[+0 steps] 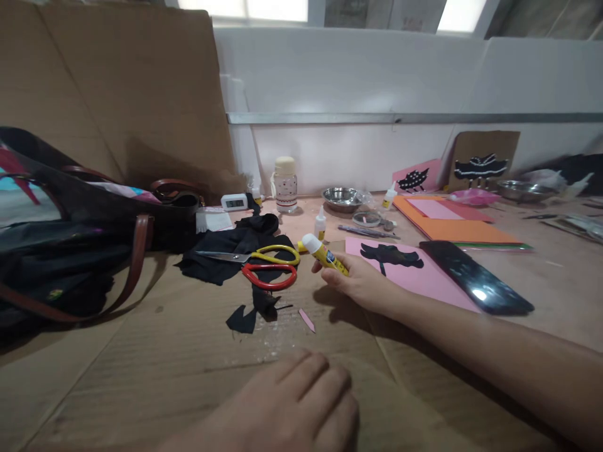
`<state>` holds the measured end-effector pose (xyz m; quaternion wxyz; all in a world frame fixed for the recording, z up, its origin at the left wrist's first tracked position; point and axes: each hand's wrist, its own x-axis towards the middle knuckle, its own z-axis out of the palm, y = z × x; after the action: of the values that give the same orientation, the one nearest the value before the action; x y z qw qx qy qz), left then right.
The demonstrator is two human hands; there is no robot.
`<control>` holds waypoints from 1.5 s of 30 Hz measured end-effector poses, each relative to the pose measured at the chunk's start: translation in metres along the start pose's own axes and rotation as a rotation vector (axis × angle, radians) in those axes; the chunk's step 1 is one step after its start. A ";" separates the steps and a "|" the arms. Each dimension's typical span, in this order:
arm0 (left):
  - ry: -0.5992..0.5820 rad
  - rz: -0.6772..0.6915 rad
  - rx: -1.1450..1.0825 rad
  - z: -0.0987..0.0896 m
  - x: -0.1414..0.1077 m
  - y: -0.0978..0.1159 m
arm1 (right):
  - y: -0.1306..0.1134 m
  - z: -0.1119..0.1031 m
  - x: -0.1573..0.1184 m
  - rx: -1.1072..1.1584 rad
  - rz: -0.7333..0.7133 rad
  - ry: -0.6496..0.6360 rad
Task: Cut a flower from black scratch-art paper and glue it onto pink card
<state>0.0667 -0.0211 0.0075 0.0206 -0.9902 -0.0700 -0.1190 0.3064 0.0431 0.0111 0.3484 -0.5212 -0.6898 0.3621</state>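
Observation:
A yellow glue stick [326, 256] with a white end is gripped in my right hand [351, 279], tilted above the cardboard. Just beneath that hand, a pink sheet [433, 285] bears a black cut-out shape [392, 255]. My left hand [292, 408] rests on the cardboard at the bottom, fingers curled in and tips hidden; nothing shows in it. Red-and-yellow-handled scissors [271, 267] lie partly on black fabric [211, 257]. Small black scraps [242, 320] and a narrow pink strip [307, 320] lie between the scissors and my left hand.
A dark bag [61, 251] with brown straps stands at the left. Behind are a small clock [234, 202], a bottle [286, 188], a white glue bottle [320, 225] and a metal bowl [342, 198]. To the right lie a black phone [475, 276] and orange sheets [471, 231].

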 end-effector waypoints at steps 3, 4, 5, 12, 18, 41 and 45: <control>-0.011 -0.139 0.073 -0.007 -0.012 -0.014 | -0.001 -0.001 0.000 -0.019 -0.049 0.014; -0.020 -0.189 0.069 -0.008 -0.015 -0.018 | 0.000 -0.001 -0.001 -0.032 -0.063 0.022; -0.034 -0.235 0.059 -0.009 -0.018 -0.021 | 0.001 0.000 -0.001 -0.047 -0.071 0.035; -0.086 -0.303 -0.020 -0.010 -0.020 -0.032 | 0.004 0.002 -0.004 0.016 -0.022 -0.005; -0.019 -0.417 0.110 -0.017 -0.027 -0.076 | 0.001 0.001 -0.003 0.001 0.028 -0.016; -0.318 -0.892 0.050 -0.064 -0.045 -0.100 | 0.002 0.000 -0.004 -0.136 0.093 -0.021; -0.284 -0.823 -0.013 -0.051 -0.049 -0.102 | 0.002 0.000 -0.004 -0.131 0.090 -0.026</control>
<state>-0.0064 0.0709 0.0474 -0.0444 -0.8865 -0.4602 0.0197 0.3085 0.0400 0.0091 0.2878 -0.5685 -0.6926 0.3382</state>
